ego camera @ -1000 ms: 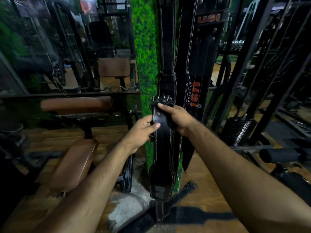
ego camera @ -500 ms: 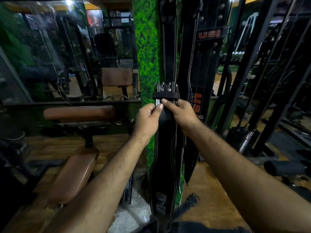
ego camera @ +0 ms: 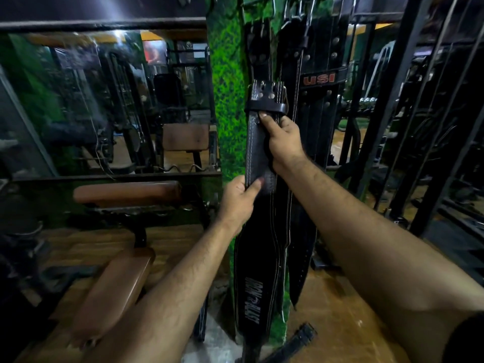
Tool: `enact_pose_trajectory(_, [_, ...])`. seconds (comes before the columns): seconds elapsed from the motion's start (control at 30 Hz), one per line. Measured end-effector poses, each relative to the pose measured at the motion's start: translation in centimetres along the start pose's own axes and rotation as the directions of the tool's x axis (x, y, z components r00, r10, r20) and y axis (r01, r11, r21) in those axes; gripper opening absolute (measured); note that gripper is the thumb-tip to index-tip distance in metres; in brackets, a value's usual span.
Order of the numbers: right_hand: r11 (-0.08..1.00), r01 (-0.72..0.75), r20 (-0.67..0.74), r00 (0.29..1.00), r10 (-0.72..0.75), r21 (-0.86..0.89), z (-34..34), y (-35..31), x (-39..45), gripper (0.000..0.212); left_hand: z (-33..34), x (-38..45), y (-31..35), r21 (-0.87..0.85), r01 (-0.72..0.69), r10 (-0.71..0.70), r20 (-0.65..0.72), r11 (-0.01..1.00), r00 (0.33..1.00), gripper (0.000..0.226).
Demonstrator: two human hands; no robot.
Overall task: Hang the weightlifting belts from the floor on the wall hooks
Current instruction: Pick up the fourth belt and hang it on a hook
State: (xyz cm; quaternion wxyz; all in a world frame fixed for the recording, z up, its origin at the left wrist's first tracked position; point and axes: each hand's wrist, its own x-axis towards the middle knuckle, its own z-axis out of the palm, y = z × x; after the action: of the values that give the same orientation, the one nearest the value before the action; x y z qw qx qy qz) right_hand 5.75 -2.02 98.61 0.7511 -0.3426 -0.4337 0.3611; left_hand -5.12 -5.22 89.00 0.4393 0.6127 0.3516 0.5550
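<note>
I hold a black leather weightlifting belt (ego camera: 258, 150) upright against a green pillar. My right hand (ego camera: 284, 138) grips it just under the buckle end (ego camera: 267, 96). My left hand (ego camera: 239, 197) pinches its left edge lower down. The belt's wide part with white lettering (ego camera: 252, 307) hangs toward the floor. Behind it, two black belts hang from metal wall hooks (ego camera: 293, 11): a narrow belt (ego camera: 259, 51) and a wide belt marked USI (ego camera: 318, 79). Another belt strap (ego camera: 298, 339) lies on the floor at the pillar's foot.
The green moss-textured pillar (ego camera: 225, 100) stands dead ahead. A brown padded bench (ego camera: 125, 195) is at the left, with a mirror wall (ego camera: 104, 100) behind it. Black machine frames and a weight stack (ego camera: 419, 127) fill the right. The floor is brown wood.
The belt has gone up along the pillar, its buckle end nearer the hooks. My right hand rose with it. My left hand slid lower on the belt's edge.
</note>
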Motion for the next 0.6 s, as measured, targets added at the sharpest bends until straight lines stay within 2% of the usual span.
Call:
enact_pose_trajectory(0.13, [1.0,-0.013,-0.086,0.996,0.014,0.018,-1.1,0.2,1.1,0.014,-0.3,-1.6,-3.3,0.071,0.104,-0.113,0.131,0.992,0.985,0.008])
enact_pose_trajectory(0.2, [0.999,-0.031,-0.116,0.993,0.032,0.011,-1.6,0.4,1.3,0.011,-1.1,-1.1,-4.2,0.141,0.157,-0.177,0.142,0.977,0.974,0.061])
enact_pose_trajectory(0.23, [0.999,-0.035,-0.122,0.992,0.036,0.01,-1.8,0.3,1.3,0.009,-1.4,-0.7,-4.5,0.156,0.171,-0.199,0.188,0.973,0.962,0.077])
enact_pose_trajectory(0.27, [0.999,-0.036,-0.124,0.992,0.038,0.013,-1.9,0.2,1.3,0.008,-1.6,-0.7,-4.1,0.154,0.169,-0.201,0.231,0.974,0.952,0.067])
enact_pose_trajectory(0.33, [0.999,-0.032,-0.104,0.994,0.036,0.035,-2.0,-0.3,1.4,0.008,-1.8,-0.7,-2.3,0.168,0.145,-0.189,0.29,0.975,0.938,0.024])
enact_pose_trajectory(0.47, [0.997,-0.065,0.065,0.996,0.068,-0.039,-1.5,-0.2,-0.1,0.009,-1.8,1.4,-0.1,0.126,0.0,-0.029,0.225,0.992,0.974,0.016])
enact_pose_trajectory(0.5, [0.997,-0.053,0.09,0.994,0.059,-0.057,-1.3,-0.2,-0.4,0.008,-1.7,2.1,0.6,0.103,-0.011,-0.009,0.195,0.995,0.981,0.022])
enact_pose_trajectory(0.57, [0.996,0.007,0.098,0.995,0.002,-0.092,-0.5,-0.6,-0.4,0.007,-1.6,3.5,1.7,0.09,-0.034,0.022,0.135,0.995,0.991,0.059])
enact_pose_trajectory(0.6, [0.994,0.029,0.088,0.996,-0.019,-0.107,-0.1,-1.0,-0.2,0.008,-1.5,3.8,2.2,0.07,-0.049,0.041,0.115,0.996,0.993,0.065])
